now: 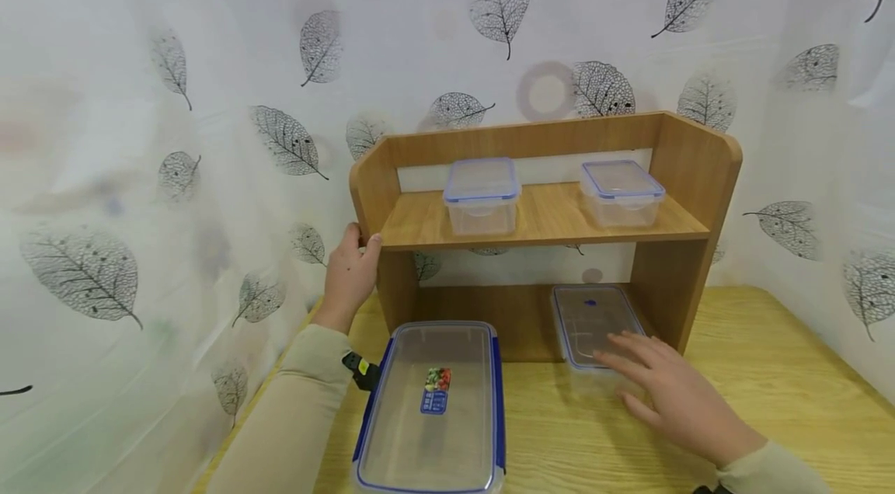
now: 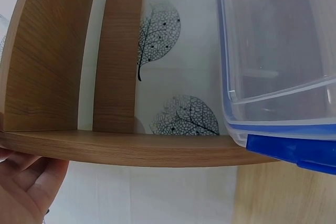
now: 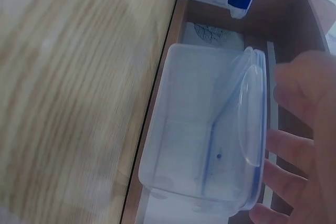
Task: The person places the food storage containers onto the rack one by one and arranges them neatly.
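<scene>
left grip (image 1: pixel 352 276): clamped on wooden shelf (image 1: pixel 367 203), left side. right grip (image 1: pixel 678 397): spread apart at lidded box (image 1: pixel 594 319), lower right compartment, front jutting over bench (image 1: pixel 762 362). step, seemingly: seating box; next move likely calls for flat push inward.

Soft, even light filled the head view, dimming beneath the shelf (image 1: pixel 548 214), while the right wrist view looked hazy and the left bowed the shelf's edge.

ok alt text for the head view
A person's left hand grips the side of a wooden shelf; the right hand is at a lidded box jutting from its lower space. Two smaller boxes sit above, a large box in front.
</scene>
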The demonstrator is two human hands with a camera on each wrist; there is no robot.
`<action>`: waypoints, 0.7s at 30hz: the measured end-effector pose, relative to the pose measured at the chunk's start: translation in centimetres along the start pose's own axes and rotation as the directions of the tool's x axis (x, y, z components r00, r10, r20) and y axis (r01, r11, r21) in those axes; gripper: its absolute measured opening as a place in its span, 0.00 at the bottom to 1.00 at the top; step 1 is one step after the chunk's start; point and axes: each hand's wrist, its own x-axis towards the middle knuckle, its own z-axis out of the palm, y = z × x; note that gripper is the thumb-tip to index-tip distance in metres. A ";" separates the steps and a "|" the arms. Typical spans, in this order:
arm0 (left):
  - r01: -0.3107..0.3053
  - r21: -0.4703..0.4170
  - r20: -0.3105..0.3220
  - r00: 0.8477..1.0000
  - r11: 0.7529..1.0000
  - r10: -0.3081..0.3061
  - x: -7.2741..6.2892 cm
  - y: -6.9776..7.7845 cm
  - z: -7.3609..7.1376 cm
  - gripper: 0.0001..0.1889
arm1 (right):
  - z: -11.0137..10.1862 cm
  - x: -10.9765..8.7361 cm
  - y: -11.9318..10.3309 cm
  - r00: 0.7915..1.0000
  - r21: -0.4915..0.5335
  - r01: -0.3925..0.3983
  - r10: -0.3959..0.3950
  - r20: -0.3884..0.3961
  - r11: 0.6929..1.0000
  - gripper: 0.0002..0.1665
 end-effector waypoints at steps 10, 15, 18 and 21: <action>0.004 -0.013 0.005 1.000 1.000 -0.004 0.0 -0.1 -0.1 0.24 | -0.8 -1.0 -0.6 0.998 -0.011 0.066 -0.066 -0.019 0.998 0.33; -0.006 -0.014 0.001 1.000 1.000 0.006 0.0 -0.2 -0.1 0.24 | -0.3 -1.3 -0.6 0.997 -0.014 0.081 -0.081 -0.016 0.997 0.27; -0.022 -0.016 -0.004 1.000 1.000 0.022 0.0 -0.3 0.0 0.23 | 0.0 -1.4 -0.6 0.997 -0.031 0.077 -0.078 -0.020 0.997 0.34; -0.026 -0.017 -0.005 1.000 1.000 0.026 0.0 -0.3 0.1 0.23 | 0.2 -1.4 -0.7 0.996 -0.049 0.081 -0.082 -0.027 0.996 0.38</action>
